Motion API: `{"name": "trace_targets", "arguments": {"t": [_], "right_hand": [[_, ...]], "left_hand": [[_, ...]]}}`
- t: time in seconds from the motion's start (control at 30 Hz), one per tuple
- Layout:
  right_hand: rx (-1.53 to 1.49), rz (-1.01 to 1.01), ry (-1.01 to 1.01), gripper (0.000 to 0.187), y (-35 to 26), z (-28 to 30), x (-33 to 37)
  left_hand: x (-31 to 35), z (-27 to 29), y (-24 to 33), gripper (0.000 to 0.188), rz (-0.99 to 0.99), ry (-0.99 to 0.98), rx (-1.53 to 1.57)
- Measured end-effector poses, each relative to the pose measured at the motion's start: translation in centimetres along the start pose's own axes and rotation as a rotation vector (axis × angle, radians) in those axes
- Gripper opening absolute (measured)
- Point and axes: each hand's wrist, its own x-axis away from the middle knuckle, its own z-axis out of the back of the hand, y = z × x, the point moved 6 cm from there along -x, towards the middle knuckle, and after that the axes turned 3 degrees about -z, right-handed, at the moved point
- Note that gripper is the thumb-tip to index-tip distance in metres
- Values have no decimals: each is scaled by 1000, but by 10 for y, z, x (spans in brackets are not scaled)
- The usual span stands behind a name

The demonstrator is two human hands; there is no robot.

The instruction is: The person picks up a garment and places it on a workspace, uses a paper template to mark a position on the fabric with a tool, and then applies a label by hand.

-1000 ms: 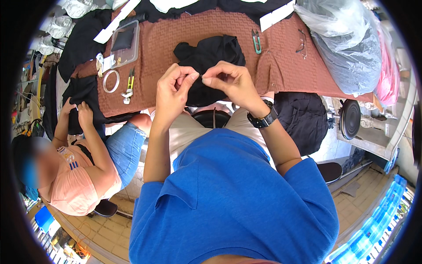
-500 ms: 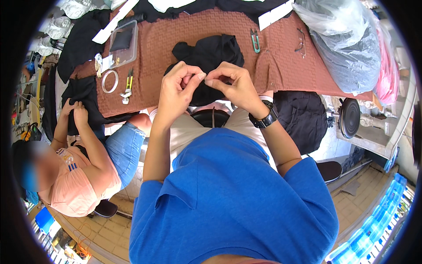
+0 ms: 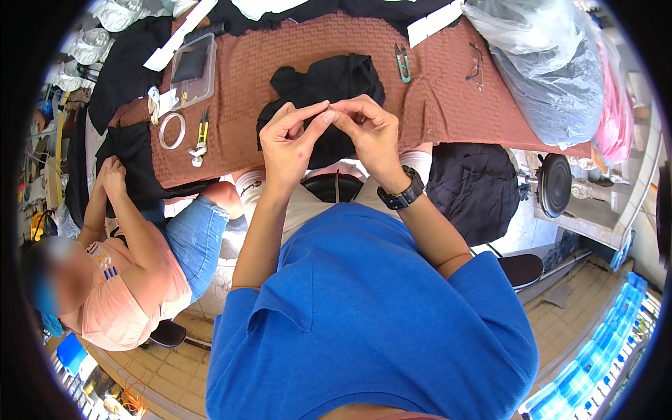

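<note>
My left hand (image 3: 294, 143) and my right hand (image 3: 369, 134) meet above the near edge of the table, thumbs and forefingers pinched together tip to tip. What lies between the fingertips is too small to make out. Right behind and below the hands a bunched black cloth (image 3: 318, 84) rests on the table; part of it is hidden by my fingers. A black watch is on my right wrist.
The table has a brown textured cover (image 3: 273, 49). On it lie green-handled thread snips (image 3: 402, 64), eyeglasses (image 3: 476, 68), a clear plastic box (image 3: 204, 87), a pale ring-shaped roll (image 3: 164, 133) and a yellow-handled tool (image 3: 201, 136). Plastic bags (image 3: 553, 77) stand right; a co-worker (image 3: 133, 280) sits left.
My fingertips have come together, with the right hand shifted left and both forefingers now touching. The co-worker's hands have shifted slightly. The black cloth lies much as before.
</note>
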Motion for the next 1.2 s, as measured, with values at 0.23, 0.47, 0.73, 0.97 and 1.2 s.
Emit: {"name": "trace_targets", "arguments": {"t": [0.23,0.47,0.73,0.97,1.2], "right_hand": [[22,40,26,11,-3,-6,7],[-299,-126,-55,12,-2,-8,5],[-129,-16,-14,13,-6,20,-11],[-43,5,82,14,-34,87,-32],[-80,70,141,15,-46,105,-33]], "left_hand": [[7,-4,-26,9,151,117,227],[10,-5,-20,10,65,48,36],[11,8,9,13,-317,33,-504],[6,31,2,9,-343,-7,-795],[6,27,-7,13,-361,-58,-866]]}}
